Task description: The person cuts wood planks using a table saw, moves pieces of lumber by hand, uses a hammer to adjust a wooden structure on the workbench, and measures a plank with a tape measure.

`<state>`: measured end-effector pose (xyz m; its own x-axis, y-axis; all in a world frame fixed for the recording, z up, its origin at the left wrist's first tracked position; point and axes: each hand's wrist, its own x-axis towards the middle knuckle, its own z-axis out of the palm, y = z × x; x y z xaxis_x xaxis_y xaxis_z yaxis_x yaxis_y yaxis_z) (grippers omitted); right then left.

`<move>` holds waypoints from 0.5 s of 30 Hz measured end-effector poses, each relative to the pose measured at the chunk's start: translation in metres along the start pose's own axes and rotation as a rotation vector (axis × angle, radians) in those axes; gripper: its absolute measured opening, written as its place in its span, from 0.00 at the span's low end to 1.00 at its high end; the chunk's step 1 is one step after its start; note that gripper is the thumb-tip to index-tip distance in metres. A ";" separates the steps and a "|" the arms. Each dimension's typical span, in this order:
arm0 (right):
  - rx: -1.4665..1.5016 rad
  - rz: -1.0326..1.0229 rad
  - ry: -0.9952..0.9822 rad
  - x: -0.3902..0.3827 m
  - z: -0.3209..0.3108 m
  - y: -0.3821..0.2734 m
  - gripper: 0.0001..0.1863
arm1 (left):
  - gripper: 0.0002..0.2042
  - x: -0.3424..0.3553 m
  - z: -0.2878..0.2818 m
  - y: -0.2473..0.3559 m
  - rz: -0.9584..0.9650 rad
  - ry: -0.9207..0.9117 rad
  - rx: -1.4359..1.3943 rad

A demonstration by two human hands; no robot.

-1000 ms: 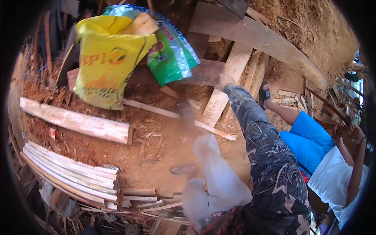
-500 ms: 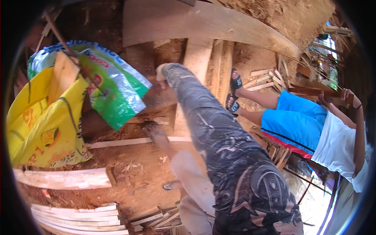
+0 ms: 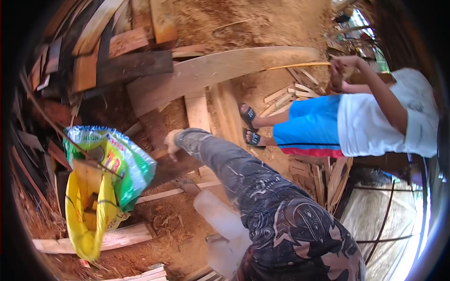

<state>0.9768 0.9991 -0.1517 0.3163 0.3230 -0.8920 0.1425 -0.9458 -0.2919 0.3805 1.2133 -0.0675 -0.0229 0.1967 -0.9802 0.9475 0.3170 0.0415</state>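
Note:
My right arm, in a dark patterned sleeve, reaches from the lower edge toward the upper left. At its end my right hand (image 3: 172, 143) points its fingers down at a dark brown board (image 3: 176, 168), and blur hides whether it grips the wood. My left hand is out of view. Left of my right hand stands a green and white plastic sack (image 3: 138, 161) with its mouth spread. Below it, a yellow sack (image 3: 75, 220) gapes around wood pieces (image 3: 89, 215). My light trousers (image 3: 218, 213) and one sandaled foot show below the arm.
A person in blue shorts (image 3: 304, 124) and a white shirt stands at the right, hands raised near a thin yellow strip (image 3: 300, 65). A long, curved pale board (image 3: 225, 68) crosses the upper middle. Dark planks (image 3: 136, 68) pile up at the upper left. Sawdust (image 3: 281, 23) covers the ground.
My view has shifted, so the sacks, boards and my hand appear lower. More planks show at the top. The other person's hands have come up and forward. The yellow sack's inside now shows.

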 end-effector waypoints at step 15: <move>-0.526 -0.121 0.336 -0.325 -0.102 -0.252 0.25 | 0.11 -0.076 -0.182 -0.202 -0.013 0.026 -0.437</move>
<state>0.9337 1.1364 0.2473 0.5340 0.5010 -0.6811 0.6107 -0.7856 -0.0991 0.1329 1.3031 0.0335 -0.0476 0.2115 -0.9762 0.7235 0.6812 0.1123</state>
